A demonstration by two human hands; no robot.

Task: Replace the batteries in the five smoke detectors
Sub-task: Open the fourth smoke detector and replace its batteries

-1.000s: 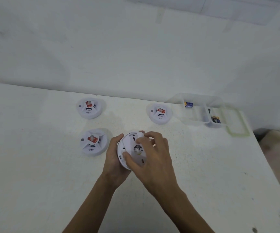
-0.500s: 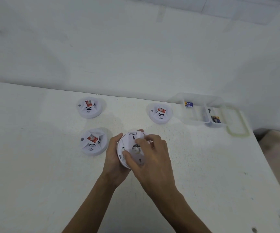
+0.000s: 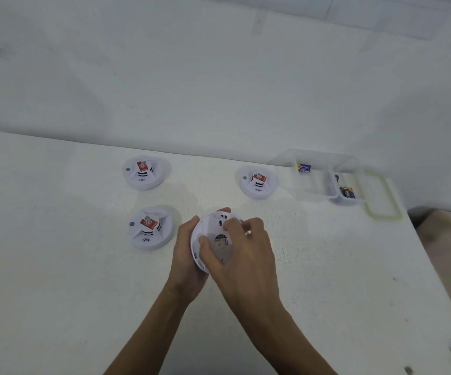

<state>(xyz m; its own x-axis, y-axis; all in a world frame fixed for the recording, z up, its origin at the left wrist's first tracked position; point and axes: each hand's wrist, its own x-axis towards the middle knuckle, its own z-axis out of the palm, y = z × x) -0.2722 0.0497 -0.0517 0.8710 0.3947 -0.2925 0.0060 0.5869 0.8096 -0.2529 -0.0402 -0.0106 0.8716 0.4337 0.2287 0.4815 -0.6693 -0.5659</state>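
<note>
Barely shifted: right hand (image 3: 246,255) clasps smoke detector (image 3: 207,226) back, fingers curled; left hand (image 3: 185,253) grips its rim.

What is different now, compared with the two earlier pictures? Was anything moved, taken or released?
Very little. The fingertips of the right hand have shifted slightly left across the back of the held smoke detector, perhaps twisting it. Nothing was taken or let go. The left hand grips the detector as before. The other three detectors, the clear box and its batteries stayed put.
</note>
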